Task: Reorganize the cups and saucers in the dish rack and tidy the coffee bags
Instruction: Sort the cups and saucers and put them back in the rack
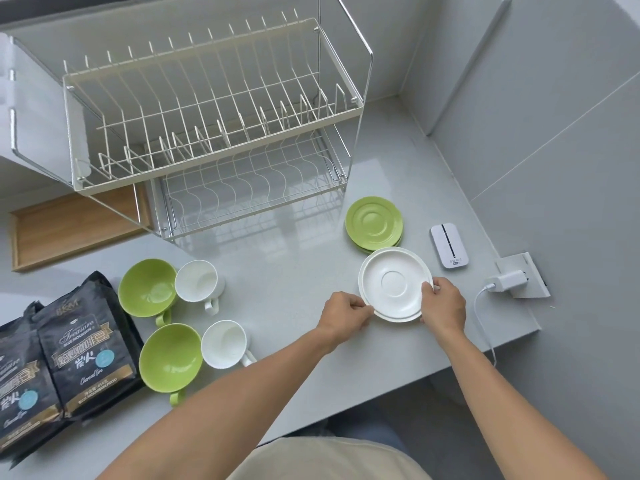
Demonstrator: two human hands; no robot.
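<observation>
While gripped at nine o'clock by left hand and three o'clock by right hand, both closed on rim: white saucers, four o'clock of dish rack; judged rigid, glazed-slick, breakable, best pinched at opposite rims.

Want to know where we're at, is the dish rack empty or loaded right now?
Empty. Both tiers of the rack show only bare wire; cups and saucers sit on the counter.

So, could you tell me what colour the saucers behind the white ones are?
Light green saucers, clearest in the head view.
</observation>
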